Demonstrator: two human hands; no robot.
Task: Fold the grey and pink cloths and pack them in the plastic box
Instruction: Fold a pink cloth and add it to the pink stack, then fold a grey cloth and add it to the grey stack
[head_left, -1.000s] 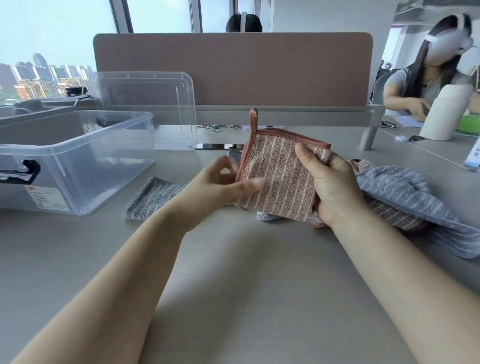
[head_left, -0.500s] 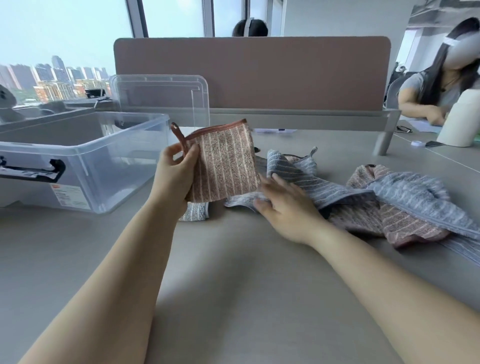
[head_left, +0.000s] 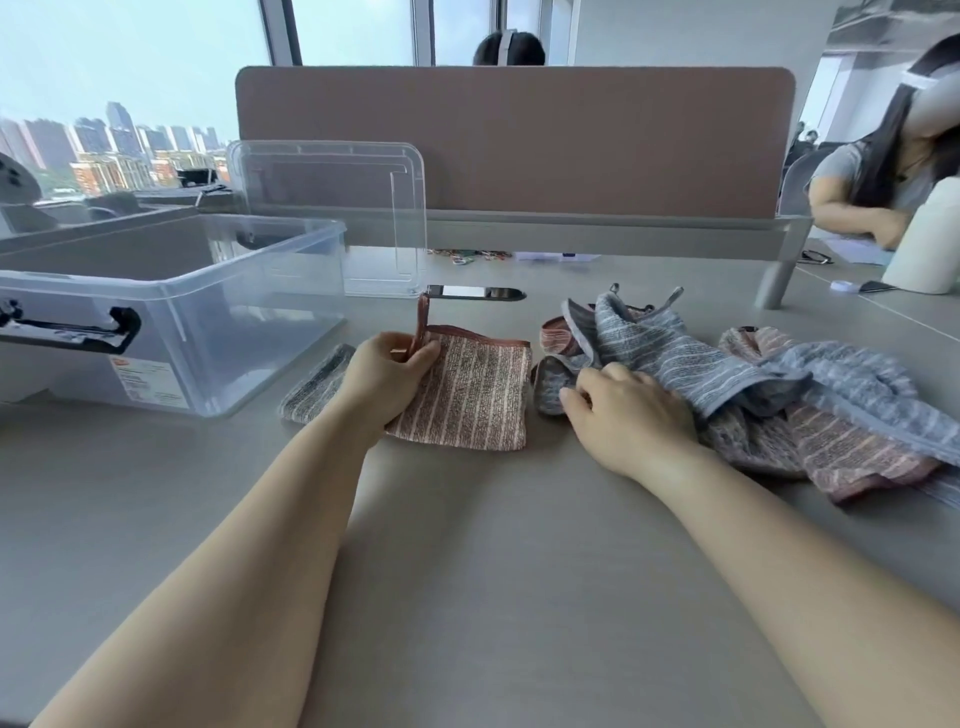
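A folded pink striped cloth (head_left: 470, 392) lies flat on the table, and my left hand (head_left: 387, 374) pinches its upper left corner by the hanging loop. Under it, to the left, a folded grey cloth (head_left: 310, 392) sticks out. My right hand (head_left: 626, 408) rests on a loose heap of grey cloths (head_left: 670, 348) and pink cloths (head_left: 852, 452) at the right, fingers curled onto a grey cloth's edge. The clear plastic box (head_left: 171, 301) stands open at the left with nothing visible inside.
The box's clear lid (head_left: 332, 213) leans against a brown desk divider (head_left: 514, 140) at the back. A dark cable slot (head_left: 475, 292) sits in the table behind the cloths. A person sits at the far right beside a white cylinder (head_left: 927, 239).
My left hand has lowered the folded pink cloth from the air onto the table over the grey one. My right hand let go of it earlier and stays on the heap.
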